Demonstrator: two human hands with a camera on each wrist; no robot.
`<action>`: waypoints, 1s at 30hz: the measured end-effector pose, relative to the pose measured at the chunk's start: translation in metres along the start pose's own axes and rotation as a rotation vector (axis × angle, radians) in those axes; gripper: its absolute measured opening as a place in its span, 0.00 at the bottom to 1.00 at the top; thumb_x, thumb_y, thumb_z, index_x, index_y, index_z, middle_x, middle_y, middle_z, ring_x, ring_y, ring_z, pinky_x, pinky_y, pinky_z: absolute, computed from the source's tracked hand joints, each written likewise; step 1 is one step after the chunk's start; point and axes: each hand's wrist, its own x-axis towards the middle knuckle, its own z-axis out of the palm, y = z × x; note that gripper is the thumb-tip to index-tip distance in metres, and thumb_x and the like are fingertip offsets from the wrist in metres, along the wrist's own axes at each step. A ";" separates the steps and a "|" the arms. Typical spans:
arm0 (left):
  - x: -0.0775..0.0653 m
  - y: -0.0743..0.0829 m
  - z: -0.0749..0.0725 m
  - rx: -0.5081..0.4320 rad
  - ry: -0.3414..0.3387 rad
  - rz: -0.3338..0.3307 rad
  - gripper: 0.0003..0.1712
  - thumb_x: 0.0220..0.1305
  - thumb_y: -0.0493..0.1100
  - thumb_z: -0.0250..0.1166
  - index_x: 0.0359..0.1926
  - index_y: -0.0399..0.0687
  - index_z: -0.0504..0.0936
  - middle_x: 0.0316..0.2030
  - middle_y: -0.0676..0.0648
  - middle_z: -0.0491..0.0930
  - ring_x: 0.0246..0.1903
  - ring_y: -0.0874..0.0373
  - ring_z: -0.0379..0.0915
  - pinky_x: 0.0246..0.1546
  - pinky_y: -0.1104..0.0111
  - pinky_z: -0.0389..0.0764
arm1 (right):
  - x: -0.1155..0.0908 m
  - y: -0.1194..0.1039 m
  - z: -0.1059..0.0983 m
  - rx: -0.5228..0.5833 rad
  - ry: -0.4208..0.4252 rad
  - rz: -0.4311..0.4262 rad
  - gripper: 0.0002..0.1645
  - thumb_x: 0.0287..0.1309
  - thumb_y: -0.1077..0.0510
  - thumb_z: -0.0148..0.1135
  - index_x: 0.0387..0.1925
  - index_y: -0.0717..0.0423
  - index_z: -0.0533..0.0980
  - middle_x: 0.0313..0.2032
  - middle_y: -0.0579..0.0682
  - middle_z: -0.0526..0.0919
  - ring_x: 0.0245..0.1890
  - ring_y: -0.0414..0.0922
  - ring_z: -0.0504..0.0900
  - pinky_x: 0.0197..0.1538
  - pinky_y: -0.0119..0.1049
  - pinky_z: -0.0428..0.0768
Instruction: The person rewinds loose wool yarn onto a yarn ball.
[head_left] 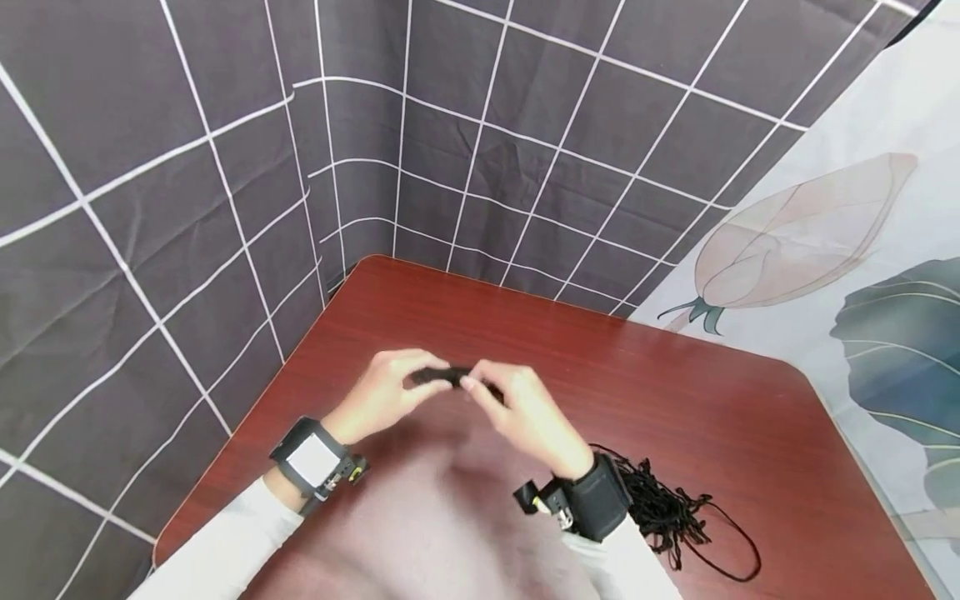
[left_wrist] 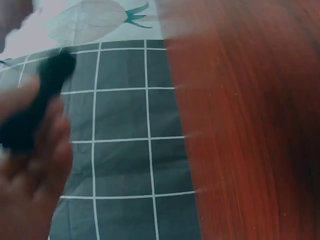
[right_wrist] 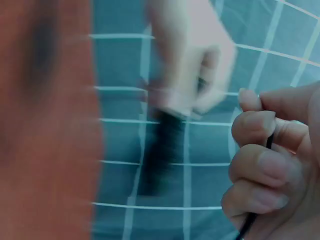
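Above the table, my left hand (head_left: 386, 392) grips a short black bundle (head_left: 442, 376) that looks like folded cord. In the left wrist view the bundle (left_wrist: 37, 107) is blurred, lying between thumb and fingers. My right hand (head_left: 528, 417) is close beside it, fingertips right at the bundle's right end. The right wrist view shows this hand (right_wrist: 280, 160) with curled fingers around a thin black cord (right_wrist: 247, 226), thumb and index finger close together. There the left hand (right_wrist: 192, 55) appears blurred, with the bundle (right_wrist: 162, 155) sticking out below it.
A tangled pile of black cords (head_left: 663, 508) lies on the reddish-brown table (head_left: 720, 417), just beyond my right wrist, with one loop trailing right. Dark grid-patterned cloth (head_left: 480, 158) hangs behind and left. A white cloth with leaf prints (head_left: 847, 350) borders the right side.
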 end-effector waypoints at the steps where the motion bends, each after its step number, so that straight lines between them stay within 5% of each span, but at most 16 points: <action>1: -0.002 0.002 0.001 -0.049 -0.058 0.009 0.12 0.49 0.45 0.70 0.37 0.50 0.85 0.31 0.54 0.85 0.28 0.67 0.75 0.23 0.68 0.80 | 0.005 0.001 -0.008 0.017 0.003 0.005 0.13 0.63 0.52 0.53 0.25 0.50 0.77 0.19 0.42 0.74 0.19 0.37 0.68 0.23 0.32 0.69; 3: -0.004 0.009 0.003 -0.200 -0.149 -0.008 0.11 0.50 0.44 0.70 0.38 0.50 0.85 0.31 0.54 0.85 0.28 0.66 0.75 0.24 0.70 0.78 | 0.014 0.008 -0.019 0.089 0.001 0.035 0.13 0.62 0.50 0.55 0.26 0.51 0.78 0.20 0.42 0.74 0.18 0.38 0.66 0.22 0.32 0.67; 5: -0.004 0.019 0.003 -0.350 -0.171 -0.041 0.11 0.51 0.43 0.70 0.38 0.49 0.85 0.31 0.53 0.85 0.28 0.65 0.75 0.26 0.73 0.77 | 0.017 0.017 -0.021 0.185 0.010 0.065 0.12 0.61 0.52 0.56 0.27 0.53 0.79 0.20 0.43 0.75 0.18 0.39 0.65 0.22 0.32 0.66; 8: 0.001 0.028 0.003 -0.515 -0.069 -0.082 0.13 0.50 0.38 0.70 0.40 0.42 0.84 0.32 0.46 0.85 0.28 0.59 0.77 0.26 0.73 0.79 | 0.010 0.021 -0.012 0.346 0.010 0.102 0.08 0.61 0.62 0.54 0.30 0.61 0.78 0.23 0.51 0.77 0.20 0.38 0.69 0.23 0.30 0.69; 11: 0.009 0.028 0.000 -0.428 0.098 -0.086 0.13 0.50 0.39 0.69 0.40 0.44 0.84 0.34 0.46 0.85 0.28 0.58 0.77 0.27 0.70 0.80 | -0.004 0.010 0.005 0.422 -0.023 0.118 0.09 0.62 0.68 0.51 0.32 0.66 0.77 0.21 0.58 0.75 0.21 0.38 0.70 0.24 0.28 0.71; 13: 0.013 0.021 -0.003 -0.264 0.179 -0.107 0.11 0.51 0.43 0.69 0.39 0.49 0.84 0.32 0.51 0.85 0.26 0.62 0.76 0.24 0.70 0.79 | -0.012 -0.001 0.012 0.390 -0.029 0.115 0.09 0.62 0.67 0.51 0.32 0.65 0.78 0.21 0.56 0.75 0.21 0.38 0.70 0.26 0.28 0.71; 15: 0.015 0.013 -0.005 -0.098 0.192 -0.126 0.10 0.52 0.47 0.69 0.36 0.53 0.84 0.30 0.55 0.84 0.24 0.66 0.73 0.24 0.69 0.78 | -0.014 -0.009 0.012 0.303 -0.026 0.080 0.10 0.63 0.64 0.52 0.29 0.60 0.79 0.20 0.51 0.76 0.21 0.38 0.70 0.24 0.29 0.70; 17: 0.013 0.006 -0.005 -0.011 0.135 -0.118 0.09 0.52 0.48 0.69 0.35 0.54 0.83 0.29 0.56 0.83 0.23 0.67 0.71 0.22 0.68 0.76 | -0.012 -0.013 0.005 0.208 0.003 0.039 0.10 0.62 0.60 0.54 0.28 0.55 0.79 0.21 0.45 0.78 0.22 0.37 0.71 0.25 0.31 0.71; 19: 0.009 0.006 -0.004 -0.029 0.018 -0.088 0.08 0.52 0.46 0.69 0.34 0.52 0.83 0.28 0.55 0.83 0.23 0.67 0.70 0.21 0.69 0.75 | -0.006 -0.012 -0.008 0.157 0.034 0.003 0.10 0.61 0.57 0.56 0.27 0.53 0.80 0.23 0.44 0.80 0.22 0.37 0.72 0.25 0.33 0.72; 22: 0.004 0.021 -0.003 -0.200 -0.179 -0.041 0.07 0.52 0.43 0.69 0.35 0.51 0.83 0.28 0.54 0.83 0.23 0.66 0.69 0.21 0.71 0.73 | 0.006 -0.001 -0.025 0.160 0.054 0.011 0.10 0.61 0.52 0.56 0.28 0.50 0.79 0.23 0.44 0.78 0.20 0.39 0.69 0.23 0.33 0.69; 24: 0.004 0.035 -0.005 -0.361 -0.236 -0.045 0.08 0.52 0.40 0.69 0.36 0.47 0.83 0.28 0.51 0.84 0.24 0.64 0.71 0.22 0.72 0.74 | 0.011 0.010 -0.030 0.195 0.064 0.037 0.09 0.61 0.53 0.56 0.29 0.50 0.79 0.24 0.45 0.78 0.22 0.40 0.70 0.26 0.33 0.70; 27: 0.009 0.045 -0.004 -0.537 -0.128 -0.063 0.11 0.51 0.34 0.68 0.39 0.42 0.83 0.31 0.46 0.84 0.28 0.59 0.75 0.26 0.72 0.78 | 0.010 0.018 -0.022 0.278 0.065 0.111 0.09 0.62 0.59 0.55 0.29 0.56 0.78 0.26 0.50 0.79 0.26 0.42 0.73 0.31 0.32 0.72; 30: 0.013 0.037 -0.006 -0.487 0.115 -0.083 0.14 0.51 0.34 0.68 0.42 0.42 0.83 0.35 0.45 0.84 0.32 0.56 0.77 0.29 0.72 0.80 | -0.005 0.014 0.001 0.310 0.038 0.166 0.11 0.63 0.64 0.51 0.27 0.61 0.77 0.23 0.55 0.77 0.25 0.39 0.72 0.31 0.32 0.73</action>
